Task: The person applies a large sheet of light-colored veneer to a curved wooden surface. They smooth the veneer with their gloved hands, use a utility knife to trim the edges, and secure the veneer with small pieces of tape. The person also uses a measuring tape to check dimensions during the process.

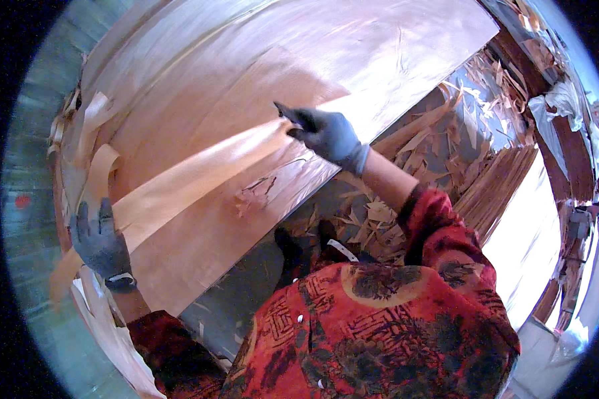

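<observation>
Head view: over the broad tan veneer sheet (196, 249), the grey-gloved right hand (331, 136) pinches a long tan veneer strip (196, 171); the grey-gloved left hand (102, 241), half-open, has unclear grip. Strip-handling seemingly calls for even support.

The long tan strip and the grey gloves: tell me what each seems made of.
Long tan strip: likely wood veneer, smooth and fairly matt, being sheet-thin and wood-coloured. Grey gloves: probably stretchy fabric, dull, judging by their close fit; any coating is unclear.
</observation>
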Available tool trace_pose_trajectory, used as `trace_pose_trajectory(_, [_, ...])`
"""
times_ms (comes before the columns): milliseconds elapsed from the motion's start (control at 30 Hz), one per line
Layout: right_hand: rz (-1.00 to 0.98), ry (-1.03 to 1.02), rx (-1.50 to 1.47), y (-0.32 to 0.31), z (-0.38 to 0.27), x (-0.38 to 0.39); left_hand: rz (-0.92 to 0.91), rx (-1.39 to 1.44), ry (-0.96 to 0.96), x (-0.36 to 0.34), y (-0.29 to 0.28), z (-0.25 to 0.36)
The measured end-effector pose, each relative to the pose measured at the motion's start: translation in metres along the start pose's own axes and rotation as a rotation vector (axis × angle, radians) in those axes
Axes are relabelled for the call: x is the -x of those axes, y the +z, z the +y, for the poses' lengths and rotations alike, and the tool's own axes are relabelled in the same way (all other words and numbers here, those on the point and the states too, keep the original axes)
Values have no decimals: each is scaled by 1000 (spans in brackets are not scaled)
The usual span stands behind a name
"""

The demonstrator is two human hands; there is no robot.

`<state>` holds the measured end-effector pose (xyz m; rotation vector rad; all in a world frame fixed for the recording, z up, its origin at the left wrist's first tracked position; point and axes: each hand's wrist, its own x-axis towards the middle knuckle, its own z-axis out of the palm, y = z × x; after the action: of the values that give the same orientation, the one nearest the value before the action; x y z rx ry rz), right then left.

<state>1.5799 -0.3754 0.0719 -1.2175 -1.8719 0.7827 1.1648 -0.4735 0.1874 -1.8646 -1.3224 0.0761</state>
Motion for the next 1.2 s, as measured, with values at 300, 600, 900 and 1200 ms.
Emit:
trace_pose_trajectory(300, [315, -373, 158, -79, -23, -24, 295, 81, -130, 14, -33, 49])
trace_pose_trajectory(600, [42, 214, -62, -25, 162, 62, -82, 754, -572, 97, 57, 208])
trace_pose_trajectory(900, [-67, 300, -256, -31, 181, 82, -258, 270, -397, 173, 74, 213])
trace_pose_trajectory(1200, [-74, 223, -250, -26, 174, 87, -426, 200, -494, 219, 72, 230])
